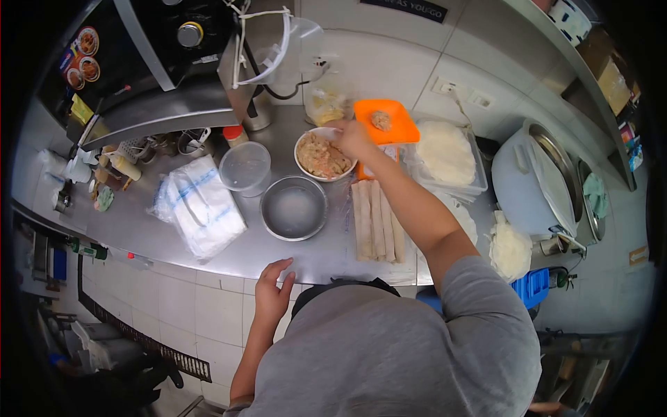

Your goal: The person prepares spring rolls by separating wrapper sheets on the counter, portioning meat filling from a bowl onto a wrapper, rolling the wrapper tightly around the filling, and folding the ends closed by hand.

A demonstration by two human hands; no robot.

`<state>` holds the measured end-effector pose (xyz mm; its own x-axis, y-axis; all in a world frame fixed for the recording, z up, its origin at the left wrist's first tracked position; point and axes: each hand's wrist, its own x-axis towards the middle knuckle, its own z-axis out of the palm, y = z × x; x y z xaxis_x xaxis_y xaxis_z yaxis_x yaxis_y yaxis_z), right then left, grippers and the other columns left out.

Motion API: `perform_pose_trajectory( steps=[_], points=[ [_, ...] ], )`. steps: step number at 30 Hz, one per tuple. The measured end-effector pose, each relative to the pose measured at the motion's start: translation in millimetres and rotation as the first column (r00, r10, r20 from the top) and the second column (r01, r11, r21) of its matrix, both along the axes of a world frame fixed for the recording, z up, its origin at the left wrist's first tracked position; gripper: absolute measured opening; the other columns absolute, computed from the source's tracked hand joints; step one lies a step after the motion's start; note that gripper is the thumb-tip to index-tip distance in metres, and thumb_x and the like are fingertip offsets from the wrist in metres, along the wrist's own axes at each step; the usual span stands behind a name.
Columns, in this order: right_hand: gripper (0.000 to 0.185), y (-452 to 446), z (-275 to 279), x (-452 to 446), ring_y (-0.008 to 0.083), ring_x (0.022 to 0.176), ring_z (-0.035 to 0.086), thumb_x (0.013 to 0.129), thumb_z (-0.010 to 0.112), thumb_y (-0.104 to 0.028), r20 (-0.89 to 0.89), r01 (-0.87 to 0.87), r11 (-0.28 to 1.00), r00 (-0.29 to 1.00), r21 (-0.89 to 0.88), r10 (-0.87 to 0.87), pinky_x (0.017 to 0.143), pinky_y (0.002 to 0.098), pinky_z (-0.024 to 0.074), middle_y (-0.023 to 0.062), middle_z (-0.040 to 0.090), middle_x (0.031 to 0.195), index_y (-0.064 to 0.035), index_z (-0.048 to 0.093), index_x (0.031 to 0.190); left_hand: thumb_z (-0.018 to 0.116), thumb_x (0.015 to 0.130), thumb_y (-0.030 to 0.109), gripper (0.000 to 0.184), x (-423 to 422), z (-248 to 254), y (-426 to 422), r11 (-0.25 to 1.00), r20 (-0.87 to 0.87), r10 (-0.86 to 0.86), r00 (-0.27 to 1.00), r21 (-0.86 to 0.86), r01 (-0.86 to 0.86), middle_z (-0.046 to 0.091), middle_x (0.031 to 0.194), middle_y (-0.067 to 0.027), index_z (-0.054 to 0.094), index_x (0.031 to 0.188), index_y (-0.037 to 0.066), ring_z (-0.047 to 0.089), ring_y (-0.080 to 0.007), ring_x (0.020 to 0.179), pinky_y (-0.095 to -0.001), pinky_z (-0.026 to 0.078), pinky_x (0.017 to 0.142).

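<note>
My right hand (355, 140) reaches across the counter to the far right rim of a white bowl (301, 164). Pinkish ground meat filling (322, 156) lies in the bowl. The fingers are blurred and partly hidden, so whether they grip the rim is unclear. Beside that hand is an orange cutting board (403, 126) with a small lump of filling (381, 120) on it. My left hand (273, 288) hangs before the counter's front edge, fingers apart and holding nothing. Several pale rolls (377, 222) lie side by side under my right forearm.
A metal bowl (266, 221) and a clear plastic tub (245, 167) stand left of the filling, near plastic bags (201, 208). Round white wrappers (445, 153) fill a container at right, with more wrappers (511, 249) nearby. A large pale tub (528, 181) stands farther right.
</note>
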<state>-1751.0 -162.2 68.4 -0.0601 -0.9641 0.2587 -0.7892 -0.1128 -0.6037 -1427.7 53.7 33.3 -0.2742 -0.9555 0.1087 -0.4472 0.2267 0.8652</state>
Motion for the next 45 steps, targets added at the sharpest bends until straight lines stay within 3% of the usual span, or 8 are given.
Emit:
perform_pose_trajectory(
  steps=[3, 8, 11, 13, 17, 24, 32, 45],
  points=[
    [0.025, -31.8, 8.0, -61.4, 0.0263, 0.082, 0.068, 0.084, 0.056, -0.011, 0.185, 0.205, 0.951, 0.969, -0.232, -0.164, 0.075, 0.0337, 0.0527, 0.0154, 0.071, 0.089, -0.003, 0.07, 0.104, 0.066, 0.085, 0.007, 0.024, 10.4, -5.5, 6.7, 0.998, 0.006, 0.07, 0.998, -0.001, -0.07, 0.066, 0.107, -0.0158, 0.066, 0.109, 0.004, 0.063, -0.0318, 0.102, -0.0373, 0.048, 0.09],
    [0.034, -38.4, 21.4, -111.3, 0.0233, 0.075, 0.068, 0.082, 0.058, -0.02, -0.36, 0.208, 0.902, 0.931, 0.377, -0.064, 0.069, 0.0326, 0.0527, 0.0159, 0.07, 0.085, -0.002, 0.066, 0.108, 0.066, 0.085, 0.006, 0.024, 8.8, -16.2, 16.2, 0.992, -0.018, 0.112, 0.994, 0.059, -0.111, 0.066, 0.106, -0.0157, 0.066, 0.108, 0.004, 0.063, -0.0309, 0.102, -0.0366, 0.048, 0.09],
    [0.029, -52.2, -28.5, -126.9, 0.0202, 0.07, 0.066, 0.082, 0.058, -0.019, -0.435, 0.179, 0.984, 0.886, 0.002, -0.16, 0.066, 0.0307, 0.0519, 0.0117, 0.07, 0.081, -0.0005, 0.065, 0.104, 0.066, 0.085, 0.006, 0.024, -6.6, -12.3, 19.6, 0.997, -0.018, 0.069, 0.997, 0.045, -0.068, 0.066, 0.107, -0.0158, 0.066, 0.108, 0.004, 0.063, -0.031, 0.102, -0.0365, 0.048, 0.09],
    [0.022, -34.8, -8.4, -123.1, 0.0154, 0.075, 0.065, 0.08, 0.063, -0.015, 0.199, 0.125, 0.935, 0.959, 0.332, -0.199, 0.069, 0.0295, 0.0517, 0.0143, 0.066, 0.082, -0.0009, 0.066, 0.096, 0.066, 0.085, 0.007, 0.024, -19.9, -12.3, 19.5, 1.0, 0.006, 0.018, 1.0, 0.014, -0.018, 0.066, 0.108, -0.0159, 0.066, 0.109, 0.004, 0.063, -0.0313, 0.103, -0.0367, 0.048, 0.091],
    [0.029, 56.4, 57.2, -139.0, 0.0136, 0.078, 0.062, 0.074, 0.073, -0.007, 0.608, -0.092, 0.994, 0.793, 0.059, 0.037, 0.073, 0.0275, 0.0512, 0.0067, 0.066, 0.086, 0.0014, 0.06, 0.098, 0.065, 0.085, 0.006, 0.026, -50.7, -16.4, 18.7, 0.999, 0.004, -0.03, 1.0, -0.016, 0.03, 0.066, 0.11, -0.016, 0.064, 0.111, 0.003, 0.063, -0.0304, 0.102, -0.0363, 0.048, 0.09],
    [0.042, 259.9, -10.0, -191.3, 0.0252, 0.087, 0.065, 0.066, 0.078, -0.005, 0.04, 0.055, 0.918, 0.996, 0.394, -0.077, 0.075, 0.0322, 0.0515, 0.0128, 0.066, 0.096, -0.0054, 0.058, 0.103, 0.064, 0.085, 0.003, 0.033, -176.5, -10.6, 27.3, 0.926, -0.078, -0.372, 0.925, 0.038, 0.376, 0.064, 0.116, -0.0139, 0.062, 0.118, 0.004, 0.062, -0.0241, 0.105, -0.0311, 0.047, 0.091],
    [0.036, 347.8, -133.6, -204.5, 0.0327, 0.094, 0.06, 0.069, 0.076, -0.006, 0.096, -0.021, 0.997, 0.995, -0.071, 0.028, 0.08, 0.0393, 0.0502, 0.0122, 0.065, 0.102, -0.0083, 0.066, 0.103, 0.068, 0.082, 0.008, 0.042, -355.1, -107.9, 28.4, 0.709, 0.114, -0.685, 0.72, -0.126, 0.694, 0.058, 0.13, -0.0143, 0.061, 0.123, 0.006, 0.057, -0.0306, 0.115, -0.0363, 0.045, 0.099],
    [0.066, 347.2, -141.7, -221.0, 0.0343, 0.11, 0.057, 0.069, 0.077, -0.006, 0.274, -0.064, 0.991, 0.961, 0.117, 0.029, 0.096, 0.0404, 0.0443, 0.0175, 0.062, 0.114, -0.0079, 0.052, 0.13, 0.074, 0.066, 0.005, 0.055, -371.6, -115.0, 29.9, 0.733, 0.298, -0.627, 0.72, -0.088, 0.674, 0.058, 0.12, -0.0155, 0.058, 0.119, 0.003, 0.052, -0.0364, 0.11, -0.043, 0.042, 0.098]
  ],
)
